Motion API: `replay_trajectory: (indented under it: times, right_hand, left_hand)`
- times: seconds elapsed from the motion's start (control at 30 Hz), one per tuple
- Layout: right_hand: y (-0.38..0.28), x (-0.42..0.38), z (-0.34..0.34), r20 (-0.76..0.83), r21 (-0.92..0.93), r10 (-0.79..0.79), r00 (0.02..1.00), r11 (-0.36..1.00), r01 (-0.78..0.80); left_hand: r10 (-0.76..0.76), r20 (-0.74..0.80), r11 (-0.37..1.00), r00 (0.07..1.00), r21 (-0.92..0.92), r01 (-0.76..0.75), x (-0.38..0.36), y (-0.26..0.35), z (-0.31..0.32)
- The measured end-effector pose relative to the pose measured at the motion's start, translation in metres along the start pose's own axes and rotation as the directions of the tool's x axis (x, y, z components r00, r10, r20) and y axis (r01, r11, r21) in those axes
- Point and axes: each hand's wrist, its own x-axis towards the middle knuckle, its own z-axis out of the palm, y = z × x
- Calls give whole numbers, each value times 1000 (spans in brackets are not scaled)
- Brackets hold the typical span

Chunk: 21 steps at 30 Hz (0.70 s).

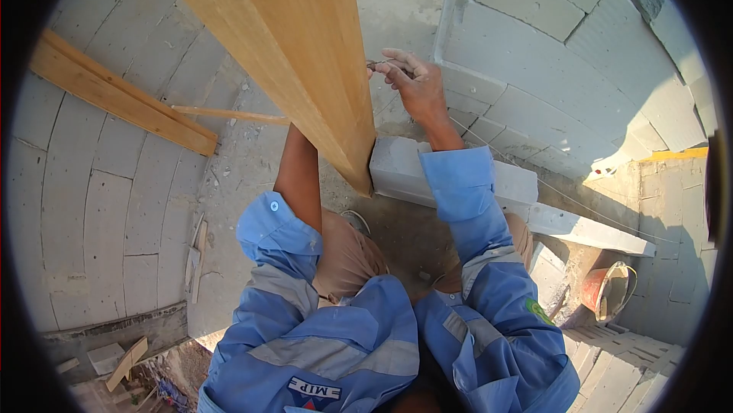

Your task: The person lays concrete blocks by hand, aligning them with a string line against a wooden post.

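My right hand (416, 85) is beside the right face of a large wooden post (305, 54). Its thumb and fingers are pinched on a thin dark strand (403, 69), whose exact kind is too small to make out. A pale string (550, 182) stretches from near my right wrist toward the lower right. My left forearm reaches up behind the post, which hides my left hand. At the foot of the post lies a light grey block (401, 165), partly under my right sleeve.
Block walls rise at left (107, 207) and right (534, 46). A second wooden beam (122, 92) leans on the left wall, with a thin wooden strip (229, 114) reaching toward the post. An orange bucket (599, 291) lies tilted at lower right, near a long pale block (588, 228).
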Motion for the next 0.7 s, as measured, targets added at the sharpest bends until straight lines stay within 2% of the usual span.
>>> replay_trajectory:
  times: [0.1,0.33,0.43,0.5,0.67,0.7]
  right_hand:
    - [-3,-1,0,-10,-46,-10,1000,999,10]
    - [-3,-2,-4,40,-121,-14,999,992,19]
    - [-2,-2,-4,35,-108,-26,999,994,29]
    - [0,-1,-2,34,-86,-24,999,996,27]
    - [2,-1,1,19,-81,0,1000,997,2]
    - [3,-2,3,-19,-129,-22,1000,991,20]
  left_hand:
    - [-72,-26,997,997,1,72,-2,12,2]
    - [-83,-32,994,996,-71,81,-1,19,1]
    - [189,58,959,980,204,-197,3,30,-2]
    - [308,110,906,945,270,-327,1,28,-5]
    - [472,185,845,862,182,-502,8,6,-16]
    - [504,191,831,842,156,-533,9,4,-16]
